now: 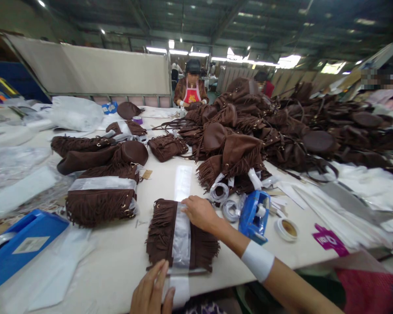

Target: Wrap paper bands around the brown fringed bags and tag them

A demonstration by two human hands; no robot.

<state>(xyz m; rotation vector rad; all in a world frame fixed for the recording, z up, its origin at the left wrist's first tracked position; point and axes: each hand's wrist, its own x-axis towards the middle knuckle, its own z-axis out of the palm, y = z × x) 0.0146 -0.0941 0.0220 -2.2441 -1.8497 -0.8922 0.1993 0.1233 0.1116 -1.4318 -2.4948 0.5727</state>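
Observation:
A dark brown fringed bag [160, 233] lies flat on the table in front of me, with a translucent plastic strip [181, 240] across its middle. Beneath the bag runs a white strip [183, 181], showing beyond its far edge and again at its near edge. My right hand [199, 212] rests at the bag's far edge, fingertips on the plastic strip and fingers stretched to the left. At the near edge is my left hand [152, 290], its fingers extended beside the white strip's lower end; the thumb touches or nearly touches that strip.
Another wrapped fringed bag [101, 203] lies at left, near a blue tape dispenser [29, 244]. To the right are a second blue dispenser [253, 216], a tape roll [286, 230] and clear coils [219, 192]. Brown bags [239, 152] are heaped behind. A person [191, 89] works across the table.

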